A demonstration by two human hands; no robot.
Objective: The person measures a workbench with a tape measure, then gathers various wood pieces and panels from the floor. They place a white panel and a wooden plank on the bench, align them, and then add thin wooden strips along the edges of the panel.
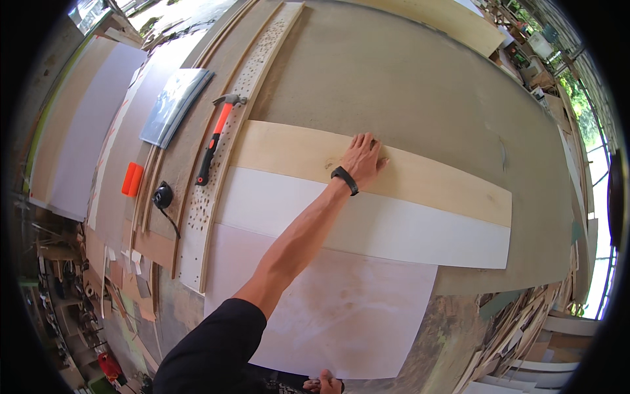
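My left hand (363, 160), with a black band on its wrist, lies palm down on a pale plywood strip (433, 178). Its fingertips reach the strip's far edge, with the thumb apart on the right. Alongside the strip, nearer to me, runs a white strip (420, 226). A larger whitish panel (367, 302) with brownish smudges extends from there toward my body. At this panel's near edge, my right hand (324, 383) shows only partly at the bottom of the view, its fingers curled. Whatever those fingers hold, if anything, is hidden.
Left of the panels stands a long perforated board (246, 72), bearing a claw hammer (215, 141). Beyond it are a black tape measure (162, 195), an orange block (132, 179) and a plastic-wrapped stack (176, 105). Scrap wood (505, 348) piles up at lower right.
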